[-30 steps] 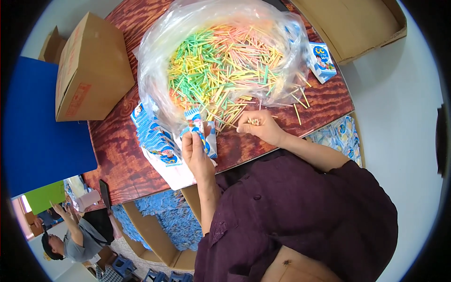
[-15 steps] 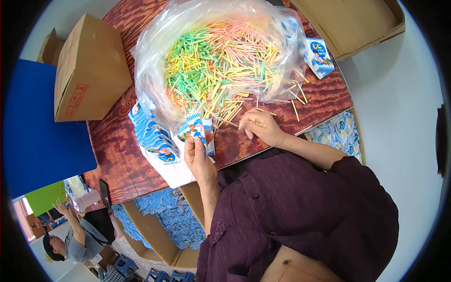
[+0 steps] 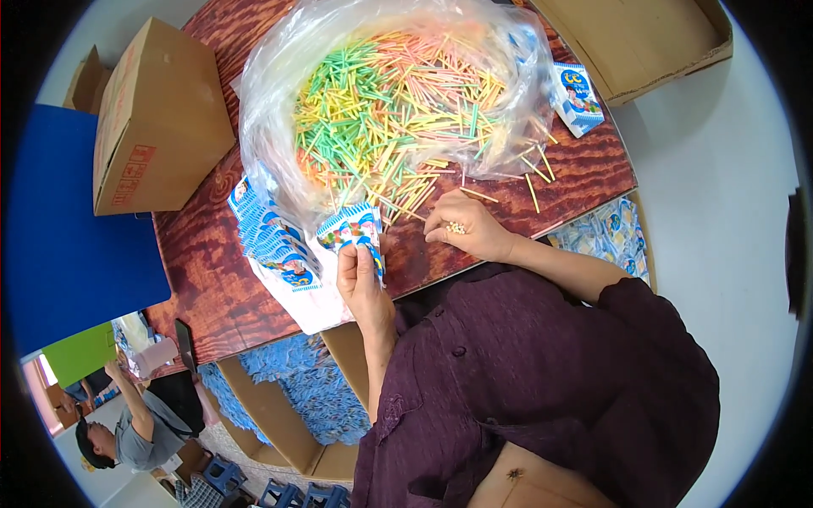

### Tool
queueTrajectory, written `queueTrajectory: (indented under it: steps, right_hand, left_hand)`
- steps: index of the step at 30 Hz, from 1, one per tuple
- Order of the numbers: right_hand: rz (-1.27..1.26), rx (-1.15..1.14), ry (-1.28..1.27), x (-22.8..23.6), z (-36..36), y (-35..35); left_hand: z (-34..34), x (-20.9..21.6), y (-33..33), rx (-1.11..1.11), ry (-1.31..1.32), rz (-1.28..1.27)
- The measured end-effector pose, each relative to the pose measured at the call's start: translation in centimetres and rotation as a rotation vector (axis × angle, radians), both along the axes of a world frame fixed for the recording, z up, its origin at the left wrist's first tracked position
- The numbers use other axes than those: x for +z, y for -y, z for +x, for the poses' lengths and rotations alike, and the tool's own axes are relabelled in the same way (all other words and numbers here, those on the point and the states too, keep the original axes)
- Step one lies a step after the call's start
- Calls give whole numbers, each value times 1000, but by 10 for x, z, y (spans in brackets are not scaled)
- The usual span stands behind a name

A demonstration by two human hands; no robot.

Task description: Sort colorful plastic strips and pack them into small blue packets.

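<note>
My left hand [image 3: 364, 275] pinches a blue-and-white printed packet [image 3: 351, 224], upright near the table's front edge. To its right, my right hand [image 3: 470, 227] is closed around a small bunch of thin sticks [image 3: 456, 228], whose pale ends show at the fist. Beyond both hands lies a large clear plastic bag [image 3: 271, 127], opened wide. Inside it are many thin pastel sticks [image 3: 356, 102] in green, yellow and pink. A fanned row of matching packets [image 3: 267, 237] rests left of my left hand, on a white sheet [image 3: 301, 309].
Several loose sticks [image 3: 532, 193] lie on the red-brown wooden table [image 3: 199, 288]. Another packet [image 3: 577, 100] is at the right edge. Cardboard boxes stand at the left [image 3: 165, 118] and far right [image 3: 644, 42]. Boxes of packets [image 3: 309, 385] sit below; a person [image 3: 148, 423] works at lower left.
The packet in my left hand has turned and now shows its broad face. My right hand has rotated slightly, showing more stick ends. The other person's raised hand has lowered.
</note>
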State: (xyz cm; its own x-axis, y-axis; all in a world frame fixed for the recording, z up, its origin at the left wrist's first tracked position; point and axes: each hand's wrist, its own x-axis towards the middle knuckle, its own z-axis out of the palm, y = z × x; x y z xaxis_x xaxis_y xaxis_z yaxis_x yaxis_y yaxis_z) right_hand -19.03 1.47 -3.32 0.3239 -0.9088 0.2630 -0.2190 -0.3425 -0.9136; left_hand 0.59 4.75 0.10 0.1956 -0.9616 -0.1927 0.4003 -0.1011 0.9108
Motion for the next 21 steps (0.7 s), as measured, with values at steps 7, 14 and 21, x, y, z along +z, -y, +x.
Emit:
queueTrajectory:
  steps: [7, 14, 21]
  right_hand:
    - [357, -6, 352, 9, -6, 1]
    - [972, 50, 1380, 53, -7, 34]
    - [1207, 55, 1443, 56, 2, 35]
  left_hand:
    - [-7, 2, -9, -54, 332, -60]
    - [-9, 8, -9, -241, 679, -242]
    - [-14, 12, -5, -327, 760, -324]
